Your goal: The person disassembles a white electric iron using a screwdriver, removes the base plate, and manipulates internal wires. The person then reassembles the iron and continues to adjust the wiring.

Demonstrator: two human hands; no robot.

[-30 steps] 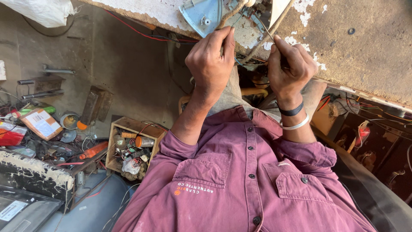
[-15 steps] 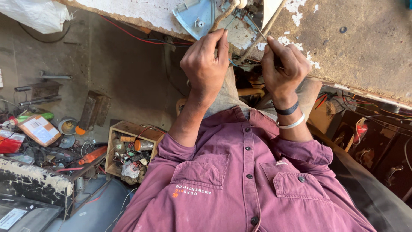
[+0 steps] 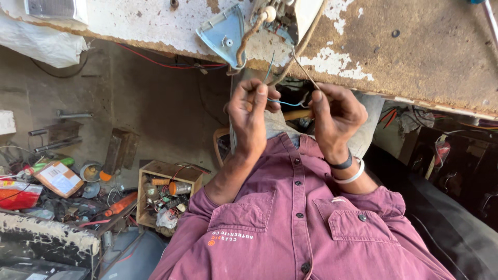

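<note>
A person in a maroon button shirt (image 3: 290,228) holds both hands up close together just below the edge of a worn workbench (image 3: 415,57). The left hand (image 3: 250,111) has its thumb and fingertips pressed together on a thin blue wire (image 3: 284,102), which runs across to the right hand (image 3: 334,116). The right hand pinches a pale wire (image 3: 303,72) between thumb and forefinger, its other fingers curled in. That wrist wears a black band and a white bangle (image 3: 350,176).

Both wires rise from the hands to an opened appliance (image 3: 249,26) lying on the workbench, right above the hands. Its light blue metal plate (image 3: 223,33) juts over the bench edge, and a thick tan cord (image 3: 244,44) loops down beside it.

Below the workbench, to the left of the person's left arm, a small wooden box (image 3: 166,194) sits on the floor, full of small parts and coils. Further left of the box lie an orange-handled screwdriver (image 3: 120,204), a small cardboard packet (image 3: 58,179), a red packet (image 3: 15,197) and scattered metal pieces. A white plastic bag (image 3: 44,44) hangs under the workbench's far left edge, and a red wire (image 3: 161,62) trails along beneath the bench.
</note>
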